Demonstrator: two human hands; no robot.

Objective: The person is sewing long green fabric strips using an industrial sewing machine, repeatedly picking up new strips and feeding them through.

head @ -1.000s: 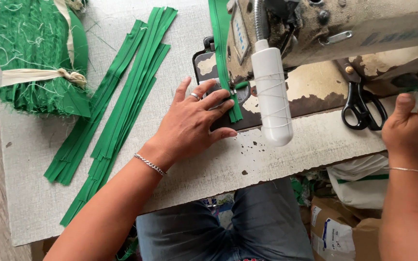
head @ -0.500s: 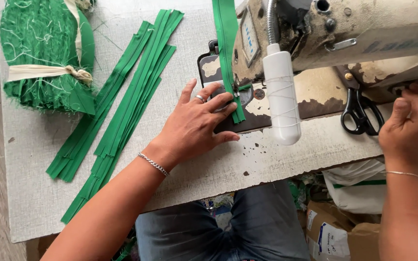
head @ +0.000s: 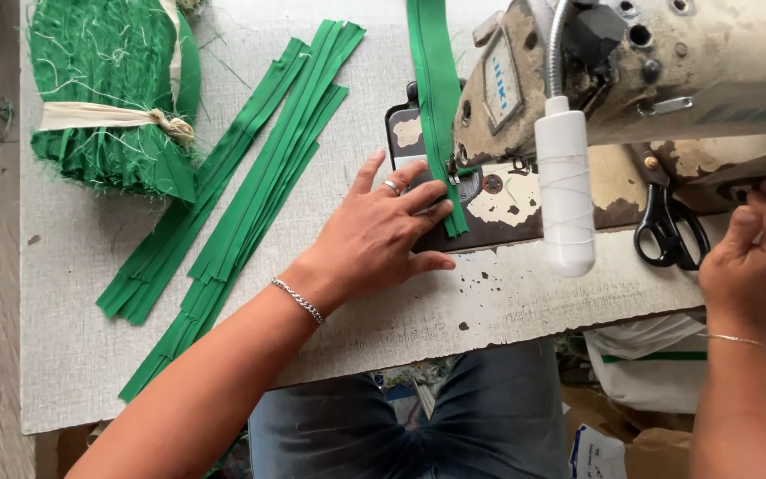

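Left hand [head: 381,238] flat, fingers spread, pressing green strip [head: 437,106], which runs lengthwise away under the machine [head: 667,80]; right hand [head: 755,257] farther, grip unclear.

Machine head [head: 667,80] hides green strip's [head: 432,89] needle end
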